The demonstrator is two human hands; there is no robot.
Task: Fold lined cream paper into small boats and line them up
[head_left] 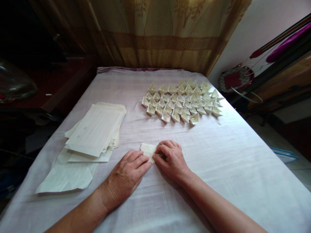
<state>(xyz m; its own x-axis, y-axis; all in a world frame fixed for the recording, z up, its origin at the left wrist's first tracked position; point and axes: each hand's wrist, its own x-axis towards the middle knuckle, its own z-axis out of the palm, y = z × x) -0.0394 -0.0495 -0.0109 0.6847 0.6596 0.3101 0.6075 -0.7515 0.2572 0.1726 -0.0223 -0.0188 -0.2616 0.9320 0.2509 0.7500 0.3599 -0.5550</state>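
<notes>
A small piece of folded paper [148, 149], cream-coloured with crease lines, lies on the cloth between my two hands. My left hand [128, 171] holds its lower left edge down, fingers close together and the tips pressed on the paper. From the other side, my right hand [172, 159] pinches the right end between thumb and curled fingers, which cover that part. Beyond the hands stand several folded paper boats [178, 105] in close rows. To the left is a stack of paper sheets [94, 129] with printed lines, overlapping a loose crumpled sheet [65, 174].
A pale checked cloth [230, 168] covers the table. Behind it hangs a gold-brown curtain [155, 42]. A dark red cabinet [70, 74] stands at the left, with a clear glass or plastic vessel [17, 82] on it. A patterned bag [234, 79] is at the right.
</notes>
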